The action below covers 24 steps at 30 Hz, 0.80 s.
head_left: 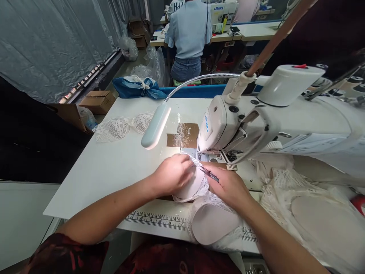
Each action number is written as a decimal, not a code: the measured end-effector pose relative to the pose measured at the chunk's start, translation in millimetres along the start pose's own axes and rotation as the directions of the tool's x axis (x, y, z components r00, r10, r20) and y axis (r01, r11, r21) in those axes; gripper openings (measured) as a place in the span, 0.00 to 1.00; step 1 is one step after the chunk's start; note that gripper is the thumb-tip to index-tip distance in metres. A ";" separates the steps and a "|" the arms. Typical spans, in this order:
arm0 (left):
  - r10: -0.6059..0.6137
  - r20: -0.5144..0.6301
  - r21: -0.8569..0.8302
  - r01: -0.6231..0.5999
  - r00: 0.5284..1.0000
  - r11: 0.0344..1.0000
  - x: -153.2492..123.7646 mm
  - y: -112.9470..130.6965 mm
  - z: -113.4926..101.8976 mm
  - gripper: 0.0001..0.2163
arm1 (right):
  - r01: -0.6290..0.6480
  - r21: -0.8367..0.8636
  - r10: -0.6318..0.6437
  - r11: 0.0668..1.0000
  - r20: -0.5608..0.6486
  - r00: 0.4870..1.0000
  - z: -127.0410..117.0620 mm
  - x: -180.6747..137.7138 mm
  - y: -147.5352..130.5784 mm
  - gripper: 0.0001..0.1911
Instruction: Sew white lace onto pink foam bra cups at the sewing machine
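Lace cup sits pinned under the curled left hand, fingertips just short of the foot of the sewing machine. Right hand pinches a thin dark tool right beside them; I'd keep that lace flat and taut.

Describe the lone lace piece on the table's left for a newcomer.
From the white JUKI sewing machine, follow the gooseneck lamp left. Past its head, a lace bra piece lies on the white table. Unlike the padded pieces before the machine, it is see-through and alone.
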<state>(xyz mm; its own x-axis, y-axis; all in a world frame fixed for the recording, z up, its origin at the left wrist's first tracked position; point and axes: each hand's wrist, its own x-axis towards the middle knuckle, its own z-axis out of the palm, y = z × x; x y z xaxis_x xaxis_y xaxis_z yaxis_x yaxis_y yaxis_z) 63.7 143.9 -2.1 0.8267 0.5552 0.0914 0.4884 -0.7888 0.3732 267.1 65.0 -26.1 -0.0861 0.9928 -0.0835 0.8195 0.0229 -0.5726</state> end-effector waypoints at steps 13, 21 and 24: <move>0.203 0.081 0.147 -0.213 0.976 0.966 9.7 -14.9 11.5 0.20 | 0.094 -0.318 -0.137 0.943 -0.115 0.984 -3.1 -0.5 -8.2 0.19; 0.274 0.116 0.154 -0.290 0.955 0.945 20.9 -22.8 5.8 0.22 | 0.062 -0.389 -0.113 0.919 -0.108 0.988 5.0 -1.6 -3.4 0.19; 0.287 0.126 0.151 -0.304 0.950 0.941 23.7 -26.5 6.3 0.23 | 0.039 -0.412 -0.087 0.910 -0.098 0.991 7.0 -1.1 -2.2 0.18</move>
<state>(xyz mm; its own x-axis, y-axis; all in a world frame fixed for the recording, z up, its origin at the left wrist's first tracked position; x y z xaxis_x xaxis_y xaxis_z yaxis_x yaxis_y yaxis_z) 72.1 176.4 -15.6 0.9603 0.2680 0.0775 0.2504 -0.9506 0.1836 261.4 63.1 -30.5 -0.1010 0.9938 0.0466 0.9762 0.1081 -0.1881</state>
